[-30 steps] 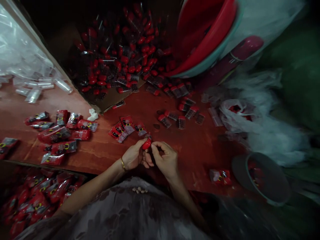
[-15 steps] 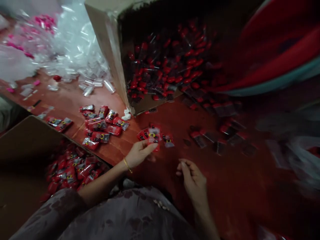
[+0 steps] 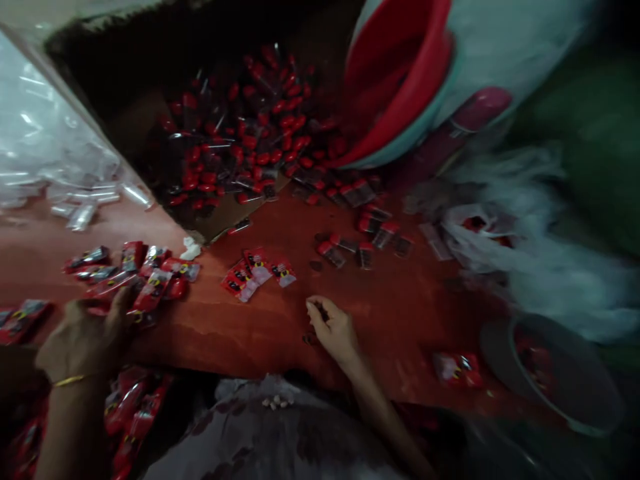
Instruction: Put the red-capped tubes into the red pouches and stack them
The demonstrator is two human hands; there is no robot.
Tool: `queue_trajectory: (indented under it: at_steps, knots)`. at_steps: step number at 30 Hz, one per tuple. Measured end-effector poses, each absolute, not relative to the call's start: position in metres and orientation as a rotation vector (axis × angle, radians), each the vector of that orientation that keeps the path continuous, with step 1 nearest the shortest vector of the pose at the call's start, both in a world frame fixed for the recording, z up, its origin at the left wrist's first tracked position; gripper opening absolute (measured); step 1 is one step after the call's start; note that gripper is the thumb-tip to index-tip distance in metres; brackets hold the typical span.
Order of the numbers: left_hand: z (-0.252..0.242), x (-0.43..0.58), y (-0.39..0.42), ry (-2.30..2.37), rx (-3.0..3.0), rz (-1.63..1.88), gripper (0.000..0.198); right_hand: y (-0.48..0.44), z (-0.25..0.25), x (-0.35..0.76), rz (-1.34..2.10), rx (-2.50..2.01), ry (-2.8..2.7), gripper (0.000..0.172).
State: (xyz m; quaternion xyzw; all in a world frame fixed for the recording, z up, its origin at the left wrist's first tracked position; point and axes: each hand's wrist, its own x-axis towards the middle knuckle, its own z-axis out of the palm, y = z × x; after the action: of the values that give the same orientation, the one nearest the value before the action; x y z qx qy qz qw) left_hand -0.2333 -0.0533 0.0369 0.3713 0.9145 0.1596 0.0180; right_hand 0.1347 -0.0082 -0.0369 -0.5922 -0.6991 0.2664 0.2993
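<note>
- Checking where we're at, we'd call it mid-batch: plenty looks packed, plenty doesn't.
- Our left hand (image 3: pixel 87 333) is down at a pile of red packets (image 3: pixel 153 290), thumb and fingers apart; can't tell if it's gripping one or letting go.
- Our right hand (image 3: pixel 334 332) is over the tabletop (image 3: pixel 395 320), fingers curled toward the thumb. Nothing clear in it, though the dim light could hide something small.
- Done, as we read it: that pile by the left hand, a few more packets (image 3: pixel 23 320) on its outer side, and a heap (image 3: pixel 133 427) below the tabletop edge, nearer us than that hand.
- To do, we reckon: the flat packets (image 3: pixel 257 267) just beyond the right hand, toward the left one. Can't tell if they're filled.
- Probably also to do: loose red-capped containers (image 3: pixel 366 255) past the right hand, plus loads more in the carton (image 3: pixel 133 117) farther beyond.
- Clear tubes (image 3: pixel 83 215) lie beyond the left hand; we see no red caps on those.
- One lone packet (image 3: pixel 457 370) is on the right hand's outer side, near a tilted grey tub (image 3: pixel 500 347). No idea which lot it belongs to.
</note>
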Motion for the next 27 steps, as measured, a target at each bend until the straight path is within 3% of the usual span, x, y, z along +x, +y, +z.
queue_trajectory:
  at_steps: [3, 6, 8, 12, 17, 27]
  knots:
    - [0.041, -0.211, -0.039, 2.995, 1.204, 0.615, 0.041, 0.022, -0.028, 0.156, 0.347, -1.669, -1.905, 0.027]
    - [0.029, -0.168, -0.013, 2.532, 1.681, 0.915, 0.033, 0.057, -0.028, 0.167, 0.042, -1.761, -2.055, 0.033]
    - [0.014, -0.136, 0.008, 2.182, 2.014, 0.868, 0.031, 0.073, -0.035, 0.168, -0.03, -1.76, -2.17, 0.038]
    - [-0.009, -0.088, 0.04, 1.977, 2.32, 0.532, 0.034, 0.07, -0.056, 0.171, -0.042, -1.705, -2.257, 0.043]
    - [-0.024, -0.051, 0.053, 1.832, 2.423, 0.363, 0.043, 0.04, -0.068, 0.182, 0.042, -1.613, -2.15, 0.043]
    - [-0.038, -0.04, 0.045, 1.715, 2.383, 0.52, 0.029, 0.016, -0.049, 0.157, 0.12, -1.488, -1.943, 0.026]
